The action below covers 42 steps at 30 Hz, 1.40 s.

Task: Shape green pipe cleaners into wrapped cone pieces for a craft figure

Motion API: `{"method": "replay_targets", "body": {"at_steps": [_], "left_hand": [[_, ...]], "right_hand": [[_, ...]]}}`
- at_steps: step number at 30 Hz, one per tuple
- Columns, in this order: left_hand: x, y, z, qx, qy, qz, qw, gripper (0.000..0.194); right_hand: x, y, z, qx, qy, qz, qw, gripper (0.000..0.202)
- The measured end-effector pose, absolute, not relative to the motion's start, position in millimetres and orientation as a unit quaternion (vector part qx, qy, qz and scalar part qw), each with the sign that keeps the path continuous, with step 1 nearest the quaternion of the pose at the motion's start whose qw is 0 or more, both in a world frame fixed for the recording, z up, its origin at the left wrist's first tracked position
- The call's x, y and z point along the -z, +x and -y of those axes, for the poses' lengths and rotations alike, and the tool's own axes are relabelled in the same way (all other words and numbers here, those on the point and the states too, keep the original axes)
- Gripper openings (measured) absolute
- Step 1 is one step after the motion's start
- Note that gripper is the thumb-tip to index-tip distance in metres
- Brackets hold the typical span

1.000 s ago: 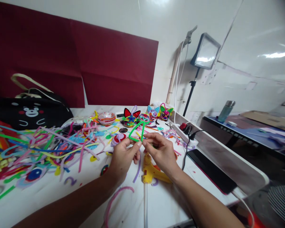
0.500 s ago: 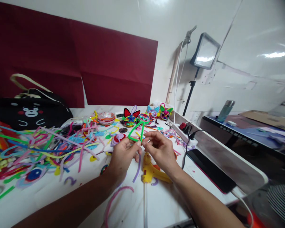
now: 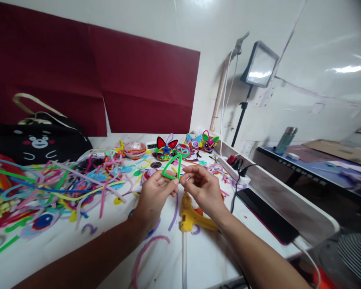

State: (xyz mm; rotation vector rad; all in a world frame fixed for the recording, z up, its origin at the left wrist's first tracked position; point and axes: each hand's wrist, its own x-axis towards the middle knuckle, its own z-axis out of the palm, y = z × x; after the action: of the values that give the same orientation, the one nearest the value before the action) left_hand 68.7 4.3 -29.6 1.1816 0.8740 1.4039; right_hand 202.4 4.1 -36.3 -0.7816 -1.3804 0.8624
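1. Green triangle (image 3: 170, 176): bent from a fuzzy strip, held in front of the person, above the tabletop (image 3: 165, 267); its narrow tip points up and toward the back wall, its long axis running from the fingertips to that tip with a slight lean to the right
2. Left hand (image 3: 156, 192): grasping the triangle low down, thumb at its lower right corner
3. Right hand (image 3: 203, 188): fingers bent, thumb and forefinger at the same corner; whether they grip it, cannot tell
4. Just below the hands: a purple strip (image 3: 174, 214) and a yellow glue gun (image 3: 188, 220), nozzle away from the person, handle to the right, a pale stick (image 3: 184, 257) at its rear
5. Nearer the person: a curved pink strip (image 3: 142, 253)
6. Beyond the hands: ornament with red ears (image 3: 165, 151), ornament with green ears (image 3: 209, 143), stacked bowl-like item (image 3: 134, 150)
7. To the left: heap of colored strips (image 3: 75, 184), with a black bag (image 3: 39, 140) behind it
8. To the right: power strip (image 3: 230, 167) and dark phone (image 3: 267, 216), cable attached at its near end
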Motion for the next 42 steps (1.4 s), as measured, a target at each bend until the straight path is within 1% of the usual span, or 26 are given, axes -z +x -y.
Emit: {"method": "replay_targets", "body": {"at_steps": [5,11,19,25,37,42], "left_hand": [[29.0,67.2,-4.3,-0.589,0.491,-0.358,0.533,0.024],[28.7,66.5,-4.1,-0.581,0.505,-0.342,0.539,0.021],[30.9,65.3,-5.1,-0.544,0.503,-0.351,0.572,0.012],[28.9,66.2,-3.4,-0.53,0.48,-0.358,0.601,0.013],[31.0,64.5,-3.9,-0.508,0.49,-0.345,0.618,0.012],[27.3,63.3,-5.1,-0.501,0.499,-0.348,0.615,0.009]], "right_hand": [[32.8,204.1,-5.2,-0.431,-0.343,0.568,0.611,0.028],[29.6,205.9,-7.4,-0.534,-0.37,0.52,0.554,0.029],[28.7,205.5,-6.9,-0.55,-0.369,0.505,0.554,0.027],[30.5,205.9,-7.9,-0.555,-0.362,0.506,0.552,0.022],[30.3,207.5,-9.0,-0.573,-0.349,0.5,0.547,0.018],[28.7,216.7,-12.7,-0.582,-0.329,0.526,0.525,0.024]]}}
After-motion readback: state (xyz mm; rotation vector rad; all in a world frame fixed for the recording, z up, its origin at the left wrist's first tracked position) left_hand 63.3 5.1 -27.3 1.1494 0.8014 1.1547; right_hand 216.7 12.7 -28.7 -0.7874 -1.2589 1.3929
